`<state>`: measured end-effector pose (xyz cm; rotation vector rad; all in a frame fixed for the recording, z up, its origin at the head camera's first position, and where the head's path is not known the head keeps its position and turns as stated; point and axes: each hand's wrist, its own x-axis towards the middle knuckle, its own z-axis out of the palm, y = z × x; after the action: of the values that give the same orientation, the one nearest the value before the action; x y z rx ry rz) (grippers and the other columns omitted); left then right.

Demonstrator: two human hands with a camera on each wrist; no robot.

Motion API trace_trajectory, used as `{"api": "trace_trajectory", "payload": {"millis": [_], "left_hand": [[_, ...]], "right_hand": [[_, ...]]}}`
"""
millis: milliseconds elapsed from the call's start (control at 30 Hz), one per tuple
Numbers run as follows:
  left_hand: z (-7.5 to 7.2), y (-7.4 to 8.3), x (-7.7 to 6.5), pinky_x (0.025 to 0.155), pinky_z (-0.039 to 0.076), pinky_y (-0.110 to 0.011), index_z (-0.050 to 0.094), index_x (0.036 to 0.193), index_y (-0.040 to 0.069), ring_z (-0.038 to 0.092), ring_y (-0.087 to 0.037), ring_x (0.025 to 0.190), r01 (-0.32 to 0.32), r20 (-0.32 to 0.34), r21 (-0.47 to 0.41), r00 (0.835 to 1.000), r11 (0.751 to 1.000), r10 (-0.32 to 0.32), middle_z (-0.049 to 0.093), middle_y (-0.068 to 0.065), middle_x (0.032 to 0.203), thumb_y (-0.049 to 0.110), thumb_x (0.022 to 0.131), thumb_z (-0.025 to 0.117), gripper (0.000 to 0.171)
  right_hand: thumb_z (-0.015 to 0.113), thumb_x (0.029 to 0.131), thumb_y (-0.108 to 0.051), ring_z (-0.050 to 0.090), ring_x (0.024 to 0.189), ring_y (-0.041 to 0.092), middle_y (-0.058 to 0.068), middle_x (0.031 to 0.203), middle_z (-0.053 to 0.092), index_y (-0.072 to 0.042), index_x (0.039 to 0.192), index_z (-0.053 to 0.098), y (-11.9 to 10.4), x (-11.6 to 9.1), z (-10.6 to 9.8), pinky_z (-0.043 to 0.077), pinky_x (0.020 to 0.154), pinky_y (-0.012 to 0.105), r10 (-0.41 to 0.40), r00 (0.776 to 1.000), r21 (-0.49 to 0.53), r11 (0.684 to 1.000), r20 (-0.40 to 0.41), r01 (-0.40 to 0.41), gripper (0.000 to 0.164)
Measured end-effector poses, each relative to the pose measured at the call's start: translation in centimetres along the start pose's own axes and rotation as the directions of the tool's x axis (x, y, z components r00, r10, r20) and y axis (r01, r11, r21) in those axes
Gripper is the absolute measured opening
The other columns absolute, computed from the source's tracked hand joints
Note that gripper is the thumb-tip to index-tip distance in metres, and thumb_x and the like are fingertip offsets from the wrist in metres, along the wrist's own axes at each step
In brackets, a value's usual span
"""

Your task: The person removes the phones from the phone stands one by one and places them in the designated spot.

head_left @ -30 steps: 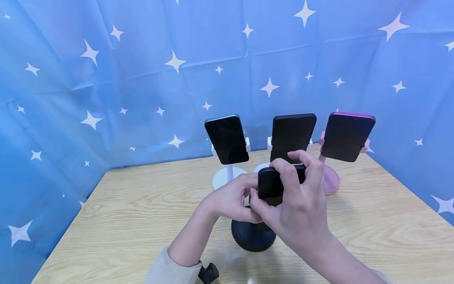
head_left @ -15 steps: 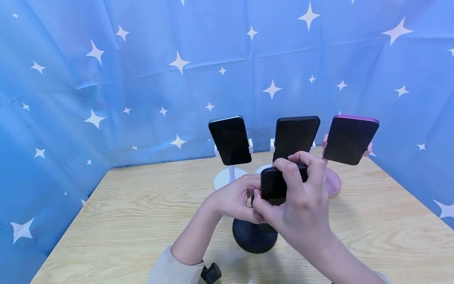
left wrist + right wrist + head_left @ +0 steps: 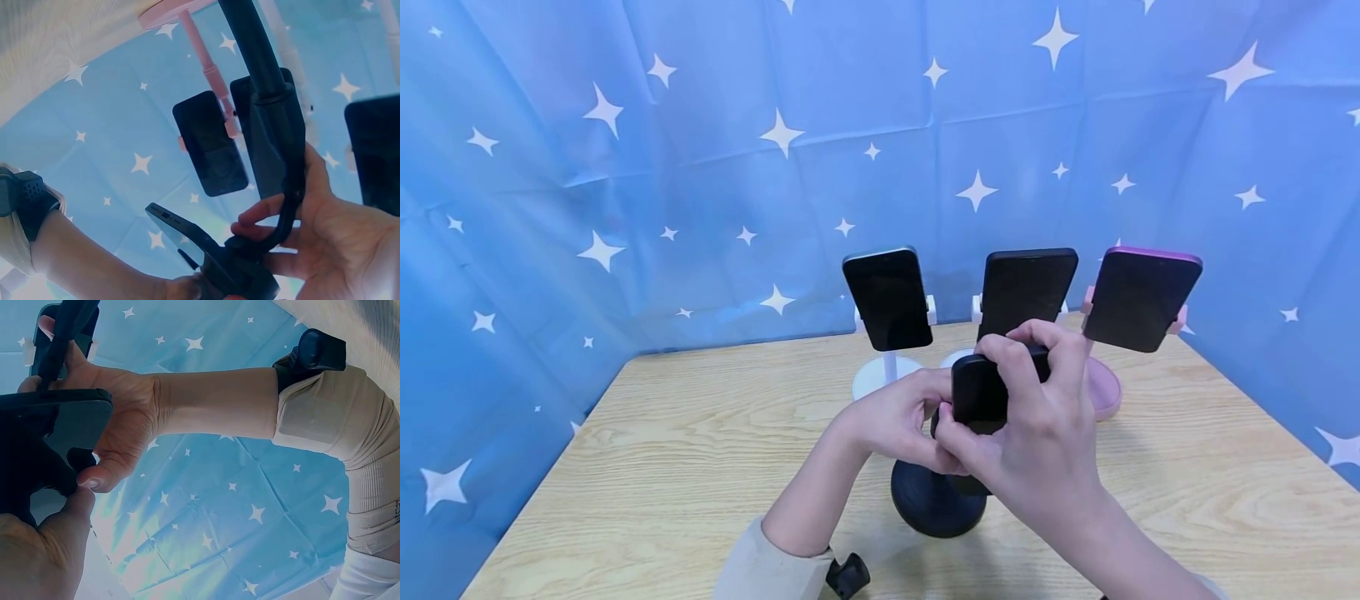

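Observation:
In the head view, a black smartphone [image 3: 977, 392] sits at a black phone stand with a round base [image 3: 936, 504], near the middle of the table. My right hand [image 3: 1045, 425] reaches over the phone from the right, fingers bent over its top edge and thumb at its lower left. From the left, my left hand [image 3: 898, 425] grips the stand just behind the phone. The left wrist view shows these left fingers [image 3: 269, 219] curled round the stand's bent black neck [image 3: 289, 219]. The thumbs meet beside the stand's clamp in the right wrist view. My right hand hides part of the phone.
Behind stand three more phones in holders: a blue-edged one [image 3: 887, 300] on a white stand, a black one [image 3: 1028, 287] on a white stand, and a purple-edged one [image 3: 1142, 300] on a pink stand. A blue star-patterned cloth [image 3: 700, 167] hangs behind the wooden table [image 3: 700, 433].
The head view has shifted slightly, so everything sits a little further right and lower than a second ago. Both hands keep their holds, with no clear movement of the phone or stand.

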<state>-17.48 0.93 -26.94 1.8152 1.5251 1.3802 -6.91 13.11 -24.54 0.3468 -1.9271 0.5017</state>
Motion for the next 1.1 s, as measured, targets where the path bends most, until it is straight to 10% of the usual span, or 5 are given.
{"api": "trace_trajectory", "payload": {"millis": [500,933,1100], "left_hand": [[-0.2,0.1,-0.1,0.072,0.049,-0.029,0.057,0.089,-0.009,0.052,-0.009,0.079,0.06,0.016,-0.098,0.998,0.993,-0.059,0.056,-0.022,0.081,-0.01,0.066,0.069,0.026],[-0.1,-0.5,0.3,0.085,0.046,-0.033,0.049,0.106,-0.01,0.05,-0.013,0.094,-0.024,0.077,-0.104,0.996,0.994,0.032,0.052,-0.025,0.097,-0.013,0.059,0.074,0.053],[-0.1,-0.8,0.4,0.093,0.041,-0.033,0.049,0.111,-0.009,0.047,-0.014,0.102,-0.053,0.065,-0.04,0.996,0.998,0.055,0.052,-0.023,0.106,-0.012,0.055,0.077,0.063]], "right_hand": [[0.064,0.06,-0.023,0.046,0.096,0.034,0.025,0.104,0.042,-0.004,0.097,0.055,0.0,0.0,-0.5,0.047,0.063,0.044,-0.002,0.998,0.043,0.999,0.06,0.0,0.042],[0.048,0.082,-0.046,0.044,0.102,0.032,0.026,0.107,0.042,-0.003,0.098,0.054,-0.4,0.1,-1.2,0.046,0.067,0.037,-0.036,0.997,0.109,0.994,0.066,0.028,0.046],[0.074,0.066,-0.035,0.041,0.112,0.031,0.019,0.119,0.043,-0.011,0.109,0.057,3.8,-2.3,0.4,0.048,0.075,0.035,-0.048,0.997,0.216,0.976,0.056,0.035,0.052]]}}
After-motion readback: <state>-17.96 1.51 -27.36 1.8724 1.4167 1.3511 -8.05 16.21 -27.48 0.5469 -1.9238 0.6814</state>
